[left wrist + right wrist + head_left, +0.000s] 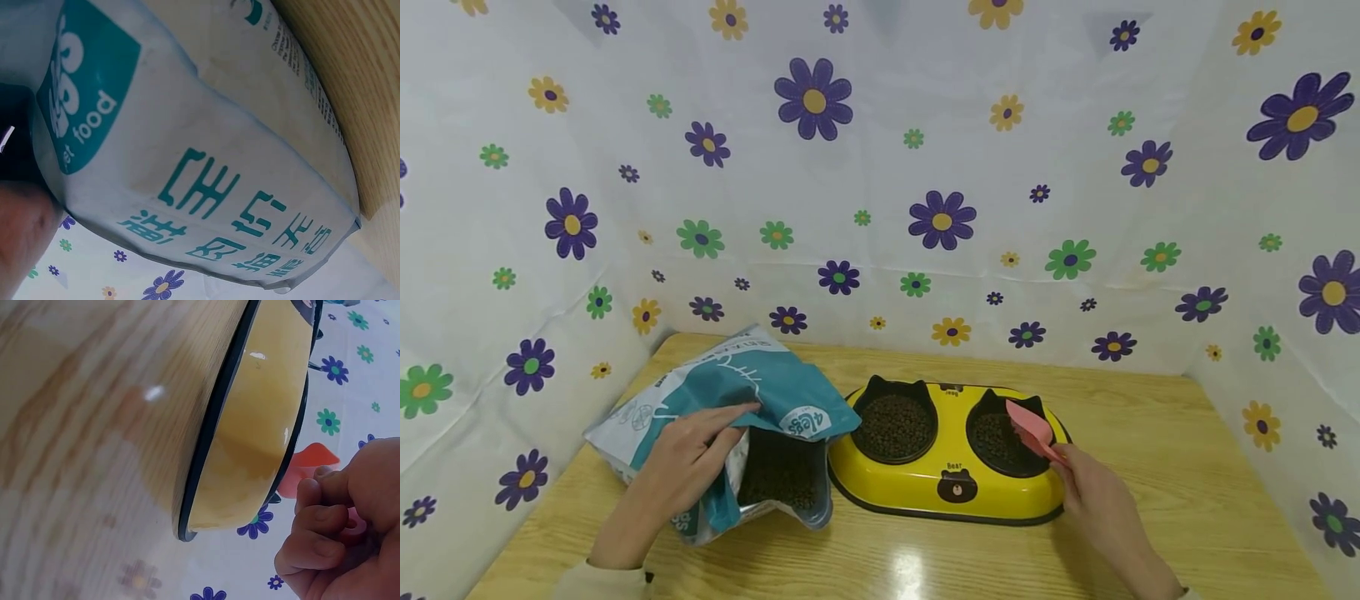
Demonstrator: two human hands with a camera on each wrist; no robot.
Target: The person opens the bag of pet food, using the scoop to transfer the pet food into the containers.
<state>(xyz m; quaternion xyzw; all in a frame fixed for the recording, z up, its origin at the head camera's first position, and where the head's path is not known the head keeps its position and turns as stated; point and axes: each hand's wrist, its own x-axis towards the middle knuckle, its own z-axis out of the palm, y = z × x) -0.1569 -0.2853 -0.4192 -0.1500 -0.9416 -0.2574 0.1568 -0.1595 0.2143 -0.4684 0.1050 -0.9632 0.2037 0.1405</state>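
My right hand (pixel 1101 504) grips a pink scoop (pixel 1032 427) by its handle. The scoop's head is tipped over the right black bowl (pixel 996 442), which has brown kibble in it. In the right wrist view the curled fingers (pixel 312 547) wrap the scoop's handle beside the yellow stand. At the left, my left hand (pixel 688 458) holds the mouth edge of a blue and white pet food bag (pixel 700 379). The bag lies tilted, its mouth facing me, with kibble (pixel 778 475) visible inside. The left wrist view shows the bag's printed side (pixel 206 181); the fingertips are hidden there.
A yellow double-bowl stand (pixel 887 487) with a bear print rests on the wooden table (pixel 1195 467), close to the bag's right. Its left black bowl (pixel 895 421) also holds kibble. White cloth (pixel 880 167) with printed flowers hangs behind and on both sides.
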